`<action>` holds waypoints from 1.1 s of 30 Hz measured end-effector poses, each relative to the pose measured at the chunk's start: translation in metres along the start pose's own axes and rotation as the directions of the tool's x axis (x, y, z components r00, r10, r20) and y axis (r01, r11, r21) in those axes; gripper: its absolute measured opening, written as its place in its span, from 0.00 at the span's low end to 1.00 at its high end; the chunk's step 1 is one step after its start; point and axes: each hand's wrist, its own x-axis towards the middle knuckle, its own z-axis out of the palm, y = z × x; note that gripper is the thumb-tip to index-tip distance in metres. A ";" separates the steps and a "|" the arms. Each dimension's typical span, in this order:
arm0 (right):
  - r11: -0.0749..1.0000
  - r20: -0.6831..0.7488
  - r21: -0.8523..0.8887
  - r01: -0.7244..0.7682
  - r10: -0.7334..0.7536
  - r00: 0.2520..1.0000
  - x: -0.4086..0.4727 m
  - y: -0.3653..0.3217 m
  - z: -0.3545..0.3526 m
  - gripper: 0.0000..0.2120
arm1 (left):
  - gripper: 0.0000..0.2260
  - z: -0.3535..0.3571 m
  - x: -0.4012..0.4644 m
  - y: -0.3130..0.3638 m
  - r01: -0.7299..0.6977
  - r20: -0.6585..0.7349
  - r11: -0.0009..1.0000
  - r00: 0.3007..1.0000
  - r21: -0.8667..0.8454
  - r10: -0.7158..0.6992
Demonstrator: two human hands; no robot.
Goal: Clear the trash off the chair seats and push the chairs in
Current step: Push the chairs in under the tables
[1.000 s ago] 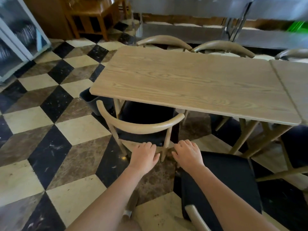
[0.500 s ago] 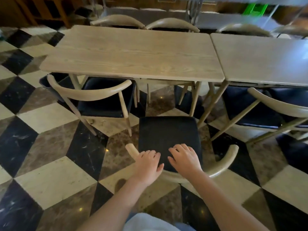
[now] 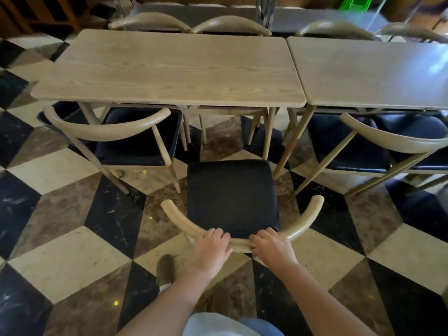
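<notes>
A wooden chair with a curved backrest [image 3: 303,226] and a bare black seat [image 3: 231,197] stands pulled out in front of the left wooden table [image 3: 169,69]. My left hand [image 3: 211,248] grips the backrest left of its middle. My right hand [image 3: 272,247] grips it just right of the middle. No trash shows on this seat. The chair to its left [image 3: 109,127] sits with its black seat partly under the table.
A second table [image 3: 368,73] adjoins on the right, with a chair [image 3: 392,139] tucked partly beneath it. More chair backs [image 3: 230,23] line the far side. The floor is checkered tile. My shoe [image 3: 166,270] is just behind the chair.
My view swung from the left chair to the pulled-out chair. Both hands came down from hovering above it and closed on its backrest.
</notes>
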 end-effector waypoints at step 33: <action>0.998 -0.010 -0.040 -0.055 0.055 0.998 0.181 0.063 -0.075 0.13 | 0.19 -0.072 0.190 -0.072 0.177 0.068 0.977 0.980 0.122 -0.186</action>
